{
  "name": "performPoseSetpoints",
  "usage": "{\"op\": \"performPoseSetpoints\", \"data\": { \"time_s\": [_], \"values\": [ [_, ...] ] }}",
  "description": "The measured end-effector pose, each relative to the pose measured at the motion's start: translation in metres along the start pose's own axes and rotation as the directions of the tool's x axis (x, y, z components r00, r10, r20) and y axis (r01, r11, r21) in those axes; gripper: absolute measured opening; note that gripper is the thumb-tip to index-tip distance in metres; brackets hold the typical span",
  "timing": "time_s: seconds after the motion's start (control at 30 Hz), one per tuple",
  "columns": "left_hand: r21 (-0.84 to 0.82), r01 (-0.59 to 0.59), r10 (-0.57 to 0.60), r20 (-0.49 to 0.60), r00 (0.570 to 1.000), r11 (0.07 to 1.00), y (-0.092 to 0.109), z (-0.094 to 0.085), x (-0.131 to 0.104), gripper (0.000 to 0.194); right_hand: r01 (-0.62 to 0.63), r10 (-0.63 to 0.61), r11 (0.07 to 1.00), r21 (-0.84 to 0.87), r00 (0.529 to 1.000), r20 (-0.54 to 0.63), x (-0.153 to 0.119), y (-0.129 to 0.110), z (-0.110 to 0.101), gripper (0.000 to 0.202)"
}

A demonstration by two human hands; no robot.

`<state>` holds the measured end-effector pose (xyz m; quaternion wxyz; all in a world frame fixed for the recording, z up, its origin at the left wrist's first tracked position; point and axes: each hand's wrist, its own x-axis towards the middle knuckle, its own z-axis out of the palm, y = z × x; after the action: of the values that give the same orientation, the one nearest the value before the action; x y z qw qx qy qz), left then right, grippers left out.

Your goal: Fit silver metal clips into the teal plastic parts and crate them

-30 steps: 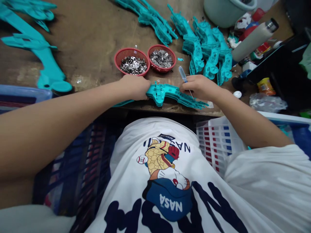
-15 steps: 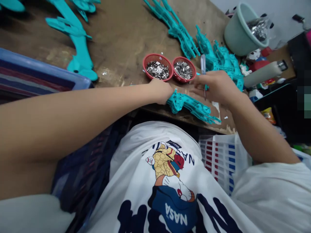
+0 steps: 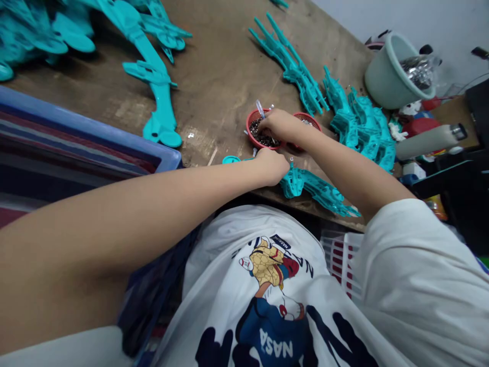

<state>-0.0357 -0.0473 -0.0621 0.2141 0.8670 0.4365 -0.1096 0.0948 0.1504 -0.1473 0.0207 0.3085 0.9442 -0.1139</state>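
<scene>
Turquoise plastic part (image 3: 293,184), right at the table's (image 3: 221,76) near edge, stretched toward four o'clock from the left hand (image 3: 272,167), fingers curled around it! At twelve, the right hand (image 3: 281,125) dipped into the red basket (image 3: 249,134) with a clear-handled tool (image 3: 260,108), fingertips hidden, pinch impossible to tell! Upside-down "NASA" marked the white shirt (image 3: 217,270).

1 jagged teal part (image 3: 293,183) at the near edge of the table (image 3: 219,76), 1 clear-handled tool (image 3: 260,108) tilted over 1 red basket (image 3: 248,133)
</scene>
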Motion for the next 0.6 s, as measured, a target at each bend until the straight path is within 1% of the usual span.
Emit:
{"op": "performPoseSetpoints", "data": {
  "time_s": [0.07, 0.13, 0.2, 0.27, 0.3, 0.33, 0.4, 0.5, 0.6],
  "values": [
    [0.057, -0.002, 0.001, 0.026, 1.0, 0.998, 0.0, -0.001, 0.0, 0.063, 0.016, -0.016, 1.0, 0.004, 1.0, -0.008, -0.003, 0.0, -0.002, 0.029],
    [0.106, -0.004, -0.001, 0.046, 0.999, 0.994, 0.001, -0.003, -0.001, 0.064, 0.001, 0.0, 0.999, 0.04, 0.999, -0.041, -0.009, -0.001, -0.006, 0.028],
    [0.126, -0.006, -0.001, 0.055, 0.998, 0.992, 0.002, -0.004, -0.003, 0.063, -0.039, 0.051, 0.992, 0.121, 0.994, -0.097, -0.016, -0.003, -0.011, 0.022],
    [0.145, -0.011, 0.003, 0.056, 0.998, 0.989, 0.002, -0.005, -0.005, 0.061, -0.096, 0.139, 0.966, 0.241, 0.976, -0.168, -0.026, -0.006, -0.017, 0.012],
    [0.151, -0.014, 0.006, 0.053, 0.999, 0.988, 0.002, -0.006, -0.005, 0.062, -0.124, 0.191, 0.943, 0.307, 0.961, -0.199, -0.031, -0.008, -0.02, 0.007],
    [0.156, -0.016, 0.009, 0.05, 0.999, 0.988, 0.002, -0.006, -0.006, 0.063, -0.145, 0.241, 0.916, 0.373, 0.944, -0.224, -0.037, -0.011, -0.023, 0.007],
    [0.163, -0.017, 0.01, 0.046, 0.999, 0.987, 0.002, -0.006, -0.007, 0.068, -0.157, 0.315, 0.855, 0.494, 0.914, -0.254, -0.052, -0.016, -0.03, 0.018],
    [0.185, -0.013, 0.003, 0.05, 0.999, 0.983, 0.002, -0.007, -0.007, 0.078, -0.136, 0.366, 0.766, 0.629, 0.896, -0.252, -0.081, -0.024, -0.04, 0.028],
    [0.209, -0.011, 0.002, 0.042, 0.999, 0.978, 0.002, -0.008, -0.007, 0.077, -0.114, 0.403, 0.697, 0.708, 0.879, -0.256, -0.112, -0.035, -0.046, 0.025]
  ]
}}
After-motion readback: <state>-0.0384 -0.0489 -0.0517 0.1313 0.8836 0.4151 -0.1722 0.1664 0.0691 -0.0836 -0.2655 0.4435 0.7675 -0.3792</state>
